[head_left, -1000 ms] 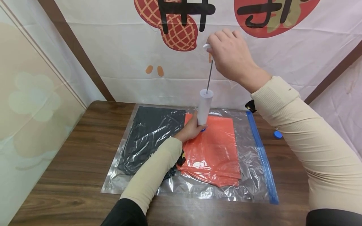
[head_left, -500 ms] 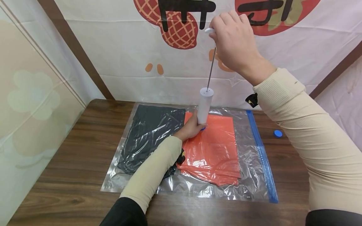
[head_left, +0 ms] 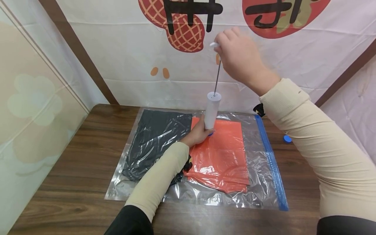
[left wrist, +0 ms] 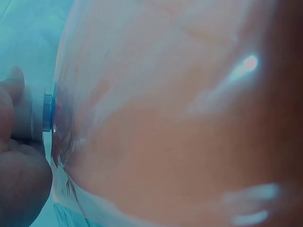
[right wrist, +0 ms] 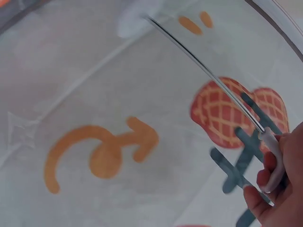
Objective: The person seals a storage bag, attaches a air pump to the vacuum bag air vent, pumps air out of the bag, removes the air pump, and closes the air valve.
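Note:
A white hand pump stands nearly upright on a clear plastic storage bag. My left hand grips the lower end of its barrel, just above a blue valve on the bag. High above, my right hand holds the white pump handle, fingers curled round it. A thin metal rod runs from the handle down into the barrel, much of it drawn out. Inside the bag lie dark folded fabric on the left and orange-red folded fabric on the right.
The bag's blue zip edge runs along its right side. A small blue cap lies on the wooden table right of the bag. A printed white cloth hangs behind the table.
My right hand rose with the pump handle, pulling out more rod, then came back down to about its earlier height. My left hand and the bag stay in place.

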The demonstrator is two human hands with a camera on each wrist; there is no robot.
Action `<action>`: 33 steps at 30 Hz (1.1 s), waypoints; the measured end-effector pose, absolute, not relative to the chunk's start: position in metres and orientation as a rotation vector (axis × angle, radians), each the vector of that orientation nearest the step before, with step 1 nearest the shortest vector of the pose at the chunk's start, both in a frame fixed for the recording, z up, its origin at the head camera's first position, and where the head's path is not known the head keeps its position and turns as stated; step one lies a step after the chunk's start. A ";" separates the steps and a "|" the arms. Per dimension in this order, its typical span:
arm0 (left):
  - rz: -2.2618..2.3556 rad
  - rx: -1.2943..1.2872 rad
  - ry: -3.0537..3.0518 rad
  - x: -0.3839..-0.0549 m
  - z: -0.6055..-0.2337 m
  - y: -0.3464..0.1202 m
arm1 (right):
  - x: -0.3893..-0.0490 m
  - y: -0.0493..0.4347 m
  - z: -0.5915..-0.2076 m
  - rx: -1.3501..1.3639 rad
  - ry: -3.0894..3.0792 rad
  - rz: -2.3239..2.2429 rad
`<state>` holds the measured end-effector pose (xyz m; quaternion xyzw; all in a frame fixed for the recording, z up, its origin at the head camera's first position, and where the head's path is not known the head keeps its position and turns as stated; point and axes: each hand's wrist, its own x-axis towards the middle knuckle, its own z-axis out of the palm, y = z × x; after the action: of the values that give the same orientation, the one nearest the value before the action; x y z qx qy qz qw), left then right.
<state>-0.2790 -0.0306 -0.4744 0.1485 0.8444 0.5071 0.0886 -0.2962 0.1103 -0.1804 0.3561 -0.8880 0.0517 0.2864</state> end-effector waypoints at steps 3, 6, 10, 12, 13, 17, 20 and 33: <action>1.515 0.427 2.511 -0.279 -0.474 -0.031 | -0.297 0.109 -0.193 0.981 -2.439 0.125; 1.514 0.421 2.510 -0.280 -0.475 -0.031 | -0.299 0.108 -0.207 1.007 -2.492 0.100; 1.525 0.428 2.509 -0.280 -0.476 -0.032 | -0.299 0.110 -0.228 1.058 -2.531 0.063; 1.533 0.434 2.508 -0.280 -0.476 -0.032 | -0.299 0.110 -0.238 1.079 -2.545 0.055; 1.538 0.438 2.506 -0.280 -0.476 -0.032 | -0.299 0.111 -0.242 1.086 -2.551 0.051; 1.548 0.441 2.497 -0.280 -0.476 -0.032 | -0.298 0.112 -0.256 1.100 -2.585 0.048; 1.548 0.435 2.491 -0.280 -0.475 -0.032 | -0.297 0.111 -0.263 1.102 -2.611 0.036; 1.546 0.446 2.487 -0.278 -0.472 -0.032 | -0.297 0.111 -0.272 1.076 -2.643 0.046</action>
<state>-0.2785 -0.0323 -0.4725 0.1500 0.8362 0.5198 0.0895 -0.2975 0.1113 -0.2717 0.3731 -0.9165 0.0158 0.1434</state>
